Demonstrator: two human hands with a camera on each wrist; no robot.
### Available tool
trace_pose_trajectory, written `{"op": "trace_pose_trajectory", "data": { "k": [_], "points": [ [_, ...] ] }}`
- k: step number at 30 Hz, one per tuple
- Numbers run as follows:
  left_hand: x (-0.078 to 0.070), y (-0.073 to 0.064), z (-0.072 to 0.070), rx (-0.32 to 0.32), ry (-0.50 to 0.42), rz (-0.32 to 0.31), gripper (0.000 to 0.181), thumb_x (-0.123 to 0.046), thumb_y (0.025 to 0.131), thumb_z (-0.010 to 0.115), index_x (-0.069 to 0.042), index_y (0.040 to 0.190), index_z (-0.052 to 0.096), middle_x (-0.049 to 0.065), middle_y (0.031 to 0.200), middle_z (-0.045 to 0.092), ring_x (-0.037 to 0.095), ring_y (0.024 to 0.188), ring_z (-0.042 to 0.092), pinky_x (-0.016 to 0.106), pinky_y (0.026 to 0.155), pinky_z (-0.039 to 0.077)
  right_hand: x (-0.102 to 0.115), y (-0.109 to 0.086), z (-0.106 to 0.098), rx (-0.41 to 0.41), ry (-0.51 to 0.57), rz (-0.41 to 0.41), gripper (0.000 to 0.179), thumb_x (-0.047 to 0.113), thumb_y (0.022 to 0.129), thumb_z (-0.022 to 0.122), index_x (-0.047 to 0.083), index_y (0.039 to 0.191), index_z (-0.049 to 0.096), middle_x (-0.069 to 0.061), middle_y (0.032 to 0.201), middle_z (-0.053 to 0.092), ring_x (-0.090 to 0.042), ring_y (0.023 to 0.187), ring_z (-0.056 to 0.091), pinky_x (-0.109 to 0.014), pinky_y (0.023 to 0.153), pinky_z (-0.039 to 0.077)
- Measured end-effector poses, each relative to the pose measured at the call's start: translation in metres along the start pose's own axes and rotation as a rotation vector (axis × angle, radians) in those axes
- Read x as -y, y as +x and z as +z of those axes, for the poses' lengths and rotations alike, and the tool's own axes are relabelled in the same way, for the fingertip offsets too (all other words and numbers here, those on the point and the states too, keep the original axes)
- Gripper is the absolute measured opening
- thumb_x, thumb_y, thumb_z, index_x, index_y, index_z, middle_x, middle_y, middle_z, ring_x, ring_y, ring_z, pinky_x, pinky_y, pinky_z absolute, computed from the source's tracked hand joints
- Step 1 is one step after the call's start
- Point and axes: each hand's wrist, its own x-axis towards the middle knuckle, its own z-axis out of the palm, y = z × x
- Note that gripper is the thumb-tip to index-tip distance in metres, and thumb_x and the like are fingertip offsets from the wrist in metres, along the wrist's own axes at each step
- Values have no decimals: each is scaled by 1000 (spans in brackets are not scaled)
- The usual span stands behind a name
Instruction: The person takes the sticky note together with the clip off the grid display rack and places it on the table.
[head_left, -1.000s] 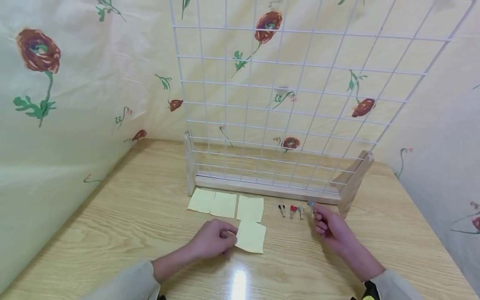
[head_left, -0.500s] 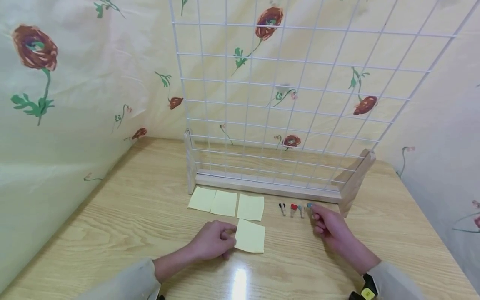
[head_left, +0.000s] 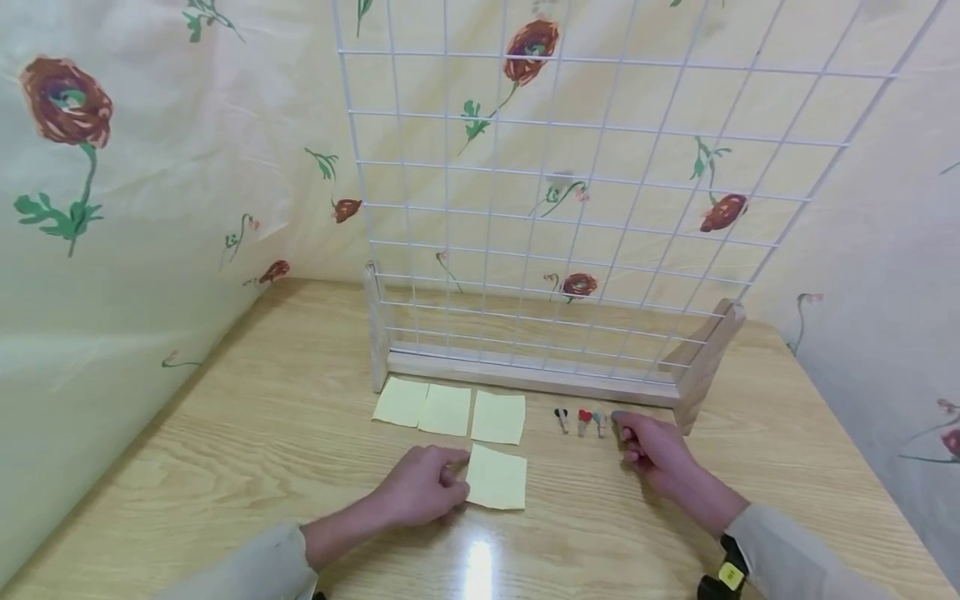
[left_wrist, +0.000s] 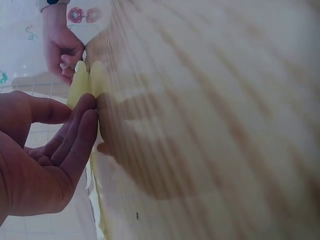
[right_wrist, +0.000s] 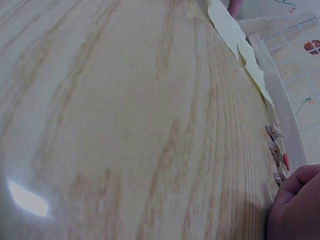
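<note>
My left hand [head_left: 420, 487] pinches the left edge of a pale yellow paper note [head_left: 497, 478], which shows in the left wrist view as a thin yellow sheet [left_wrist: 78, 86] between thumb and fingers. At the right, near the foot of the wire grid, my right hand [head_left: 660, 450] holds a small wooden clothespin with a blue ornament [head_left: 617, 416] between thumb and forefinger; most of it is hidden by the fingers. Just left of that hand lie clothespins with a black [head_left: 562, 419], a red heart [head_left: 585, 419] and a blue [head_left: 600, 423] ornament.
Three more yellow notes [head_left: 446, 410] lie in a row along the stand's front. A white wire grid [head_left: 525, 225] rises from a wooden base [head_left: 525, 376] with side supports. Flower-patterned cloth [head_left: 150, 208] hangs behind and beside the wooden table [head_left: 262, 417].
The note in my left hand has shifted slightly toward me, away from the row. My right hand with its clothespin has moved slightly left and lower, closer to the other clothespins.
</note>
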Motion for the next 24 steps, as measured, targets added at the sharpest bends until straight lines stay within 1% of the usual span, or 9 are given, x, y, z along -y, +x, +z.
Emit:
{"op": "trace_pose_trajectory", "data": {
  "k": [5,8,11,12,14,16,18,20,24],
  "points": [
    [1,0,-1,5,19,22,53,-8,84,57,11,133,48,-6,53,64,11,46,62,21,53,47,0,-1,2,-38,-9,1,24,11,94,57,12,71,58,7,62,49,-6,52,39,-17,48,34],
    [0,0,-1,4,45,33,53,-9,84,57,10,133,49,-7,52,63,9,45,62,25,67,53,-1,-1,3,-63,-9,10,21,11,94,57,11,73,58,6,63,49,-6,52,40,-17,48,35],
    [0,0,-2,7,63,37,53,-11,85,58,10,133,49,-9,53,63,8,45,61,27,75,53,-1,0,3,-80,-3,15,18,11,94,57,9,76,58,6,63,49,-6,52,40,-17,48,36],
    [0,0,-2,8,66,40,53,-10,85,58,10,133,49,-9,53,62,9,45,61,26,74,53,-1,0,4,-88,-6,14,18,11,94,57,9,76,58,6,63,49,-6,52,40,-17,48,36],
    [-1,0,-3,11,63,40,52,-10,85,58,10,133,49,-8,52,62,10,45,60,23,62,51,-1,1,5,-103,-10,6,18,11,93,57,9,74,58,6,62,49,-6,50,40,-16,47,36],
    [-2,0,-3,13,60,37,51,-10,86,58,9,132,50,-8,52,62,11,44,60,21,48,43,-1,1,6,-117,-15,-6,19,10,92,57,9,72,58,6,61,49,-5,49,40,-16,46,35],
    [-4,0,-5,13,62,39,50,-10,86,58,9,132,51,-8,53,62,10,43,57,19,41,36,-1,1,7,-131,-18,-18,20,9,90,57,10,70,59,6,60,49,-5,48,40,-16,45,35],
    [-6,-1,-6,13,66,42,48,-9,87,58,9,131,52,-8,53,62,9,41,55,17,38,33,-1,1,9,-138,-22,-29,19,8,89,57,10,71,59,6,60,49,-5,47,40,-16,45,35],
    [-7,0,-8,18,74,57,45,-8,88,58,10,129,53,-7,52,62,5,37,50,14,36,29,-2,2,9,-134,-16,-36,11,8,90,57,9,81,62,6,61,49,-5,48,40,-16,44,35]
  ]
}}
